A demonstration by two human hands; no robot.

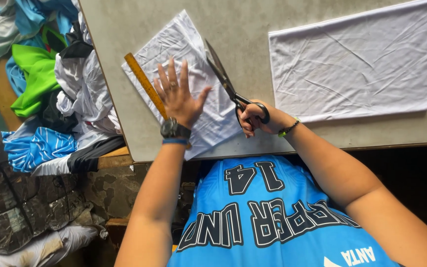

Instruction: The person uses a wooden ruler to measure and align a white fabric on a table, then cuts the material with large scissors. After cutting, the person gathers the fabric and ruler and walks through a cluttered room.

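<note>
White folded cloth (193, 74) pinned flat under the spread-open left hand (178, 96), wooden ruler (146, 85) alongside; right hand (258, 118) grips black scissors (228, 84).

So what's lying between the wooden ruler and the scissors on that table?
In the head view, the left hand lies between them, pressed flat with fingers spread on the small white cloth. The ruler lies beside its outer edge; the scissors lie on its thumb side.

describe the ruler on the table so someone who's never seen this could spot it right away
Start at the grey table and find the smaller folded white cloth near its left edge. The ruler lies slanted across it, just beside the flat left hand. It is the only thin, yellow-orange straight strip there.
</note>
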